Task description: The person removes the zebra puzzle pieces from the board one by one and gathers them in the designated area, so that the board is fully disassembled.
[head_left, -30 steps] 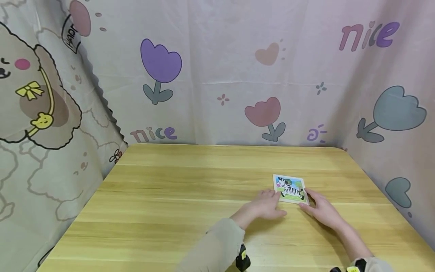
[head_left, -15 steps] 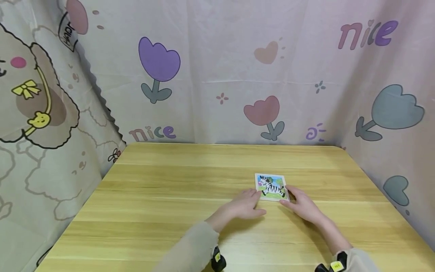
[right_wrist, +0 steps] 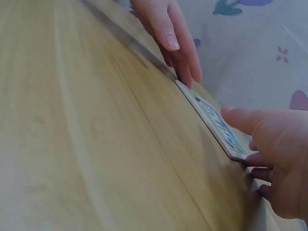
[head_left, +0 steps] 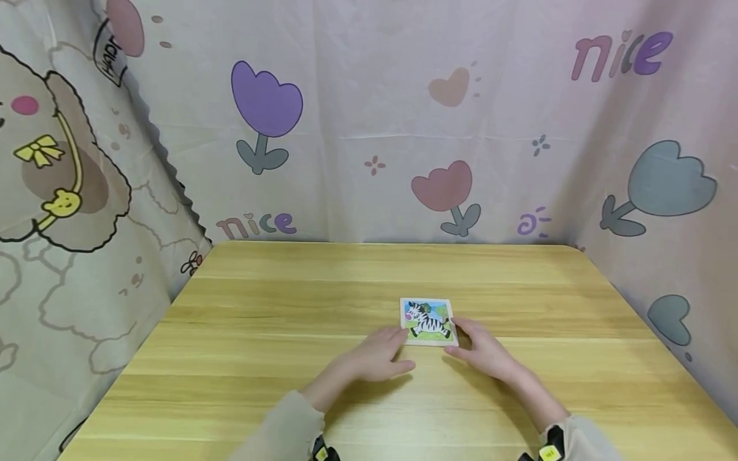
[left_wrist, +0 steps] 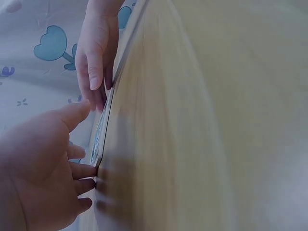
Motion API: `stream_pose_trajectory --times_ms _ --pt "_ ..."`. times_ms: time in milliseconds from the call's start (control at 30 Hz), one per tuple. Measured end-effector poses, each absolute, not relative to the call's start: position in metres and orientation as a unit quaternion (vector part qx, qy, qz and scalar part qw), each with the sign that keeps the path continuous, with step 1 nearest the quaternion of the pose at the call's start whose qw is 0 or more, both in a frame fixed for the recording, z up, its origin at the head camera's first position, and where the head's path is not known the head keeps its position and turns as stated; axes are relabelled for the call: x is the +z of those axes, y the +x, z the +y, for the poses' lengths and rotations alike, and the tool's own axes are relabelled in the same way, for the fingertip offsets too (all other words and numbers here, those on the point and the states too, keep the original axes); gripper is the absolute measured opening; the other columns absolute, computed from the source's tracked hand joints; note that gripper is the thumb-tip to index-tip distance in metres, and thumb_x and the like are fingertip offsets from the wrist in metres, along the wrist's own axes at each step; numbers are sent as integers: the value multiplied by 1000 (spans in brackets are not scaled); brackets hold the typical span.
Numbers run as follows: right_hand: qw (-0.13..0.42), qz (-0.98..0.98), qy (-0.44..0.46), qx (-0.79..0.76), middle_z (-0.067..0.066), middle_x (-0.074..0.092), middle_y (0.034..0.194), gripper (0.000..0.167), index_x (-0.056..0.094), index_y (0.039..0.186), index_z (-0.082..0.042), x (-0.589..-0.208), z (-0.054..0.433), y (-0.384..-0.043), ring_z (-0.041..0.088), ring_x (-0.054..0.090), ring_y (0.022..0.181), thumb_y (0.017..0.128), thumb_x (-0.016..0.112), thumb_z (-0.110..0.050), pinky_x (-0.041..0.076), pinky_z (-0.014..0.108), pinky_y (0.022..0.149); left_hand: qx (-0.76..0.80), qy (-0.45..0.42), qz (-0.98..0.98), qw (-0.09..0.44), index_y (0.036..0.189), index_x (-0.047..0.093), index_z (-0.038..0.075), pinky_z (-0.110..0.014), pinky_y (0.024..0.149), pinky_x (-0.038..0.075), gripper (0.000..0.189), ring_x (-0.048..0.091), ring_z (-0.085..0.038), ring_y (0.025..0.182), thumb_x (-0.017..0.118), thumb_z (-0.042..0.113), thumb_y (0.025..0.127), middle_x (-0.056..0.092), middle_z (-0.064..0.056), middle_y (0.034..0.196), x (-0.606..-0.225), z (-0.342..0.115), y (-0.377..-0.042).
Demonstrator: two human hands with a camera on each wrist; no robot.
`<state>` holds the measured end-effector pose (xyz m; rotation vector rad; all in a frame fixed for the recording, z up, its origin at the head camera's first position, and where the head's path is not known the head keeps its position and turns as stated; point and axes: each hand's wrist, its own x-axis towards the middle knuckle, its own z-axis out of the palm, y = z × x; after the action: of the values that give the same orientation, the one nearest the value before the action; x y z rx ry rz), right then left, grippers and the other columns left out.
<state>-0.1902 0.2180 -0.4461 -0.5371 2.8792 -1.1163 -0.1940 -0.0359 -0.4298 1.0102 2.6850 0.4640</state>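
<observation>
A thin square picture board (head_left: 428,322) with a zebra on it and a pale border lies flat on the wooden table, picture side up. At its left edge, near the lower corner, my left hand (head_left: 375,355) touches it with extended fingertips, thumb held apart. My right hand (head_left: 483,351) is at the opposite edge, fingertips along the side and thumb by the near right corner. The left wrist view shows the board (left_wrist: 101,134) edge-on between both hands. In the right wrist view, fingertips of the right hand (right_wrist: 284,159) meet the board's (right_wrist: 211,120) near corner.
The light wooden table (head_left: 288,307) spreads out around the board on all sides. Behind it hangs a printed curtain (head_left: 357,83) with flowers and lettering, and another patterned cloth (head_left: 75,307) hangs at the left.
Both hands and the zebra board have moved left across the table together, from the right side toward the middle. The board now sits straighter. The head view has shifted slightly.
</observation>
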Motion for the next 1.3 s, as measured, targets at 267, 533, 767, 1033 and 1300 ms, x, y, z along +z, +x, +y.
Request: stream_pose_trajectory --times_ms 267,533,767,1033,1300 --pt "2 914 -179 -364 28 43 134 67 43 132 9 -448 192 -184 44 36 125 82 71 -26 27 57 104 182 324 919 129 144 28 0 -43 111 17 75 22 -32 137 45 51 92 26 -18 148 -429 -63 -182" --pt "-2 916 -185 -356 25 42 136 69 42 134 7 -448 177 -174 42 36 126 80 72 -24 25 56 105 182 312 923 132 145 27 1 -44 111 17 76 21 -31 137 44 53 92 24 -16 149 -429 -80 -169" --pt "-3 917 -189 -351 24 44 135 69 44 133 7 -448 171 -167 40 38 125 79 72 -26 27 55 104 190 306 923 135 144 27 1 -45 111 17 76 20 -31 137 44 54 92 24 -17 149 -428 -90 -159" --pt "-9 918 -197 -345 23 44 135 69 44 133 6 -448 168 -162 40 36 127 79 72 -27 26 56 104 197 303 922 136 144 28 1 -46 111 16 76 20 -30 138 44 54 92 23 -16 150 -426 -93 -155" --pt "-13 918 -195 -345 23 44 135 69 44 133 6 -449 170 -161 40 37 126 80 72 -28 27 55 104 191 308 922 135 145 27 1 -46 111 15 75 19 -31 138 44 52 92 22 -17 150 -425 -96 -153"
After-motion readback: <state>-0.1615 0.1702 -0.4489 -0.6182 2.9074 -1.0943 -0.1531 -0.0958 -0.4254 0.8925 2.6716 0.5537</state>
